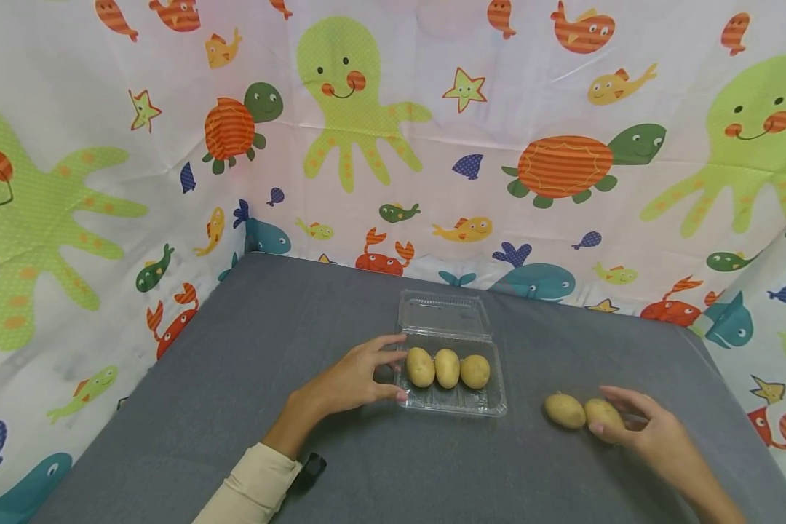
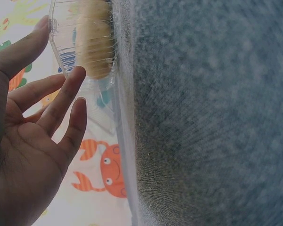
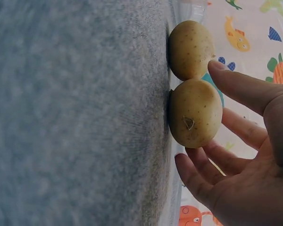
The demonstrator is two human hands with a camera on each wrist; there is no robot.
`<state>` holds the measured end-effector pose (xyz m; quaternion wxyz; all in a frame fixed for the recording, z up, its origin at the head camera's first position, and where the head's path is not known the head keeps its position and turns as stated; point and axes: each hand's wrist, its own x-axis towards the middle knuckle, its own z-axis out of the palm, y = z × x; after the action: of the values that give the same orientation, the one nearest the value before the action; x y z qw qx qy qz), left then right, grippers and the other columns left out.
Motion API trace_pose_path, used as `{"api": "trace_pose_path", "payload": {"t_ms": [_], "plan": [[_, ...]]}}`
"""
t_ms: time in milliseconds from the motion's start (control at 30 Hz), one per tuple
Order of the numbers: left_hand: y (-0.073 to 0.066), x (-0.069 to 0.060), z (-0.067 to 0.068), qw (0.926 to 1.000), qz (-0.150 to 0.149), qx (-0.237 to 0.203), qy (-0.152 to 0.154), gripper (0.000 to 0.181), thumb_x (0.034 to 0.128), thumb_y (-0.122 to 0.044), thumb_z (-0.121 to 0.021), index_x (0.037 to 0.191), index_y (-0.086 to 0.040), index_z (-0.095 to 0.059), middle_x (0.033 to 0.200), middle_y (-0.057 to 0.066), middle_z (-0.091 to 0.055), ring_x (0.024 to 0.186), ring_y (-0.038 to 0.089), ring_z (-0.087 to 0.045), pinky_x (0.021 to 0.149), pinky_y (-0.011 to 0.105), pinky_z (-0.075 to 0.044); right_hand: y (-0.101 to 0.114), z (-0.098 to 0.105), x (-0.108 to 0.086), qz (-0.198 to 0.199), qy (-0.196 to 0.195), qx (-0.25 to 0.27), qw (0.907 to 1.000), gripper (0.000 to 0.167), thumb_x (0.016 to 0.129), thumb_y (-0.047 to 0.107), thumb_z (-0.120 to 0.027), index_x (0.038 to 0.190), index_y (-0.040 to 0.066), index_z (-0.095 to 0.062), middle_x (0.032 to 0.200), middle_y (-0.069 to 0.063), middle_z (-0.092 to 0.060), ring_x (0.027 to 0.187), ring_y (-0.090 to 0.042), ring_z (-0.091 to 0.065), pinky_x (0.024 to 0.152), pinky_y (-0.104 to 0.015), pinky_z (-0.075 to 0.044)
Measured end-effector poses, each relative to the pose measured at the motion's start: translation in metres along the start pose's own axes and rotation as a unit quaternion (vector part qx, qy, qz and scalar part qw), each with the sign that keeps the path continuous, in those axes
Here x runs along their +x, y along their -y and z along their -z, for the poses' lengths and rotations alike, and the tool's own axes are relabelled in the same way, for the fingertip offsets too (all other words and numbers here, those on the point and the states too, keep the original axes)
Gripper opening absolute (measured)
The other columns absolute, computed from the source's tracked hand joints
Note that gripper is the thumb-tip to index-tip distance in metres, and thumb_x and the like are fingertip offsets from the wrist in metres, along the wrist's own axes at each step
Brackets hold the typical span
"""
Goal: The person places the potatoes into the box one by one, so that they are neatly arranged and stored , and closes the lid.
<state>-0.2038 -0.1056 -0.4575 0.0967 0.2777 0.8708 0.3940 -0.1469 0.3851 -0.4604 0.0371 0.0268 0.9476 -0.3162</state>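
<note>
A clear plastic clamshell box [image 1: 455, 402] lies with its lid [image 1: 444, 316] folded back, and three potatoes [image 1: 447, 369] sit side by side in its base. My left hand [image 1: 359, 375] is spread at the box's left side, thumb near the front corner and fingers by the back; in the left wrist view the thumb tip meets the rim. To the right of the box, two more potatoes lie on the cloth, a left one [image 1: 565, 410] and a right one [image 3: 195, 113]. Around the right one, my right hand [image 1: 648, 426] has its fingers loosely bent, with the thumb apart from its surface.
Grey cloth [image 1: 498, 473] covers the table. A white curtain [image 1: 406, 94] printed with sea animals hangs along the back and both sides. A small black object [image 1: 311, 469] shows beside the left sleeve [image 1: 255, 484].
</note>
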Motion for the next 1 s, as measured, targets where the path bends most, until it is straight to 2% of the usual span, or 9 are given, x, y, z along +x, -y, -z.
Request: {"api": "trace_pose_path", "payload": {"t_ms": [100,167,200,300,400,667,733,867,1000], "plan": [[0.0001,0.0,0.0001,1.0,-0.001,-0.004,0.0,0.076,0.0926,-0.035,-0.085,0.157,-0.01,-0.054,0.169,0.0,-0.038,0.13,0.014,-0.063,0.106,0.047,-0.051,0.0001,-0.0003,0.0011,-0.006,0.005,-0.008,0.9999,0.083,0.088,0.048,-0.086,0.148,-0.002,-0.057,0.141,-0.029,-0.061,0.115,-0.023,-0.068,0.084,-0.033,-0.061],[0.0003,-0.0001,0.0001,1.0,-0.003,-0.009,0.0,0.075,0.093,-0.033,-0.085,0.157,-0.009,-0.053,0.169,0.001,-0.038,0.129,0.015,-0.064,0.105,0.048,-0.052,0.0003,0.0,0.0013,-0.009,0.009,-0.009,0.9999,0.083,0.088,0.049,-0.086,0.147,-0.002,-0.057,0.141,-0.03,-0.06,0.121,-0.042,-0.064,0.087,-0.044,-0.061],[0.0005,-0.0001,0.0001,0.9999,-0.004,-0.011,0.0,0.074,0.0931,-0.032,-0.085,0.156,-0.009,-0.053,0.169,0.002,-0.038,0.129,0.016,-0.064,0.104,0.048,-0.052,0.0004,0.0003,0.0013,-0.009,0.011,-0.01,0.9999,0.083,0.088,0.049,-0.086,0.147,-0.002,-0.057,0.141,-0.031,-0.06,0.123,-0.046,-0.063,0.089,-0.048,-0.06],[0.0008,-0.0002,0.0003,0.9999,-0.005,-0.015,0.0,0.075,0.0933,-0.03,-0.085,0.157,-0.008,-0.053,0.169,0.003,-0.038,0.129,0.016,-0.064,0.103,0.049,-0.053,0.0001,0.001,0.0011,-0.01,0.015,-0.012,0.9998,0.083,0.088,0.049,-0.086,0.147,-0.002,-0.057,0.141,-0.033,-0.058,0.124,-0.05,-0.061,0.092,-0.055,-0.059],[0.0009,-0.0002,0.0003,0.9998,-0.005,-0.017,0.001,0.075,0.0935,-0.03,-0.085,0.157,-0.008,-0.052,0.169,0.003,-0.038,0.129,0.017,-0.064,0.101,0.049,-0.054,-0.0009,0.0014,0.0013,-0.011,0.016,-0.014,0.9997,0.083,0.088,0.049,-0.087,0.146,-0.002,-0.057,0.14,-0.033,-0.06,0.122,-0.048,-0.063,0.091,-0.056,-0.059],[0.0015,-0.0004,0.0002,0.9999,-0.004,-0.015,0.001,0.075,0.0937,-0.032,-0.084,0.157,-0.008,-0.052,0.169,0.001,-0.038,0.13,0.016,-0.063,0.103,0.048,-0.053,-0.0037,0.003,0.0016,-0.013,0.025,-0.003,0.9996,0.08,0.088,0.041,-0.088,0.149,-0.001,-0.056,0.139,-0.028,-0.063,0.12,-0.041,-0.065,0.087,-0.044,-0.061],[0.0017,-0.0003,0.0003,0.9999,-0.004,-0.01,0.001,0.075,0.0937,-0.034,-0.084,0.157,-0.009,-0.053,0.169,0.001,-0.038,0.13,0.015,-0.063,0.103,0.047,-0.052,-0.0033,0.0034,0.0009,-0.015,0.033,0.005,0.9993,0.079,0.089,0.04,-0.087,0.149,-0.001,-0.056,0.14,-0.029,-0.061,0.122,-0.043,-0.063,0.088,-0.048,-0.06],[0.0017,0.0002,0.0003,1.0,-0.001,-0.004,0.003,0.077,0.0932,-0.036,-0.084,0.158,-0.01,-0.052,0.169,-0.001,-0.038,0.13,0.013,-0.063,0.103,0.044,-0.051,-0.0015,0.0034,0.0004,-0.029,0.043,0.0,0.9987,0.082,0.088,0.049,-0.086,0.147,0.0,-0.058,0.144,-0.03,-0.058,0.127,-0.047,-0.059,0.091,-0.052,-0.06],[0.0028,0.0014,-0.0003,1.0,-0.004,-0.006,0.004,0.079,0.0931,-0.037,-0.084,0.158,-0.008,-0.051,0.168,0.003,-0.04,0.131,0.015,-0.063,0.099,0.043,-0.053,-0.0007,0.0025,0.0002,-0.03,0.04,-0.01,0.9987,0.086,0.086,0.055,-0.086,0.147,0.0,-0.058,0.145,-0.031,-0.056,0.127,-0.05,-0.058,0.092,-0.055,-0.058]]}}
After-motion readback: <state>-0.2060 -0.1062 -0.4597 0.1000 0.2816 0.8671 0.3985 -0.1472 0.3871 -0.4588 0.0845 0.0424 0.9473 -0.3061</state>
